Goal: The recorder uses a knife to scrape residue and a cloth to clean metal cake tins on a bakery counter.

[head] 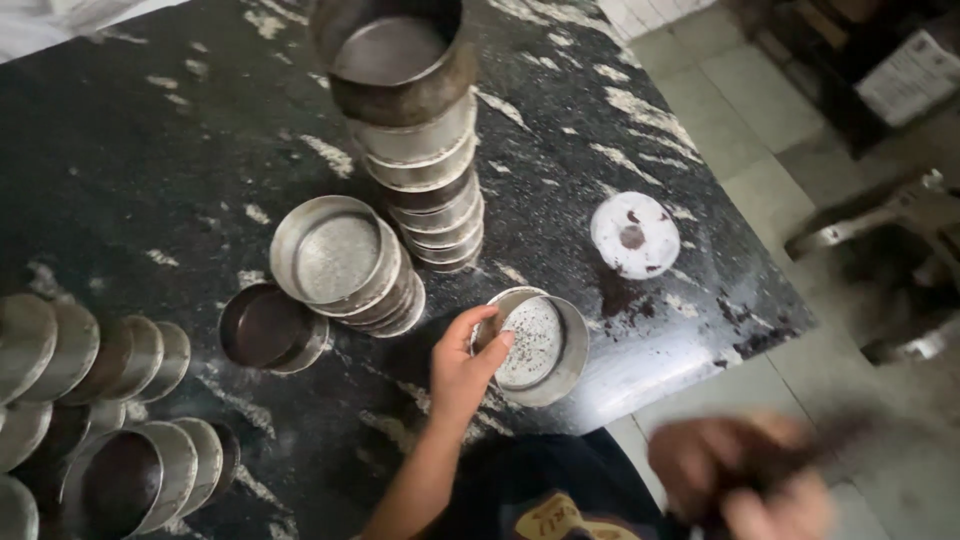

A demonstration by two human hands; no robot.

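My left hand (462, 368) grips the near-left rim of a round metal tin (540, 345) that rests on the black stone counter (150, 160) near its front edge; the tin's floor is speckled with dark bits. My right hand (740, 480) is blurred at the lower right, off the counter, closed around a dark thin object (830, 440) that I cannot identify. A tall leaning stack of similar tins (420, 140) rises just behind the held tin.
A short stack of tins (345, 265) and a single dark tin (268, 328) sit left of the held one. More tins (90, 400) overlap in rows at the far left. A white round lid (634, 234) with dark smears lies to the right. Tiled floor lies beyond the counter's edge.
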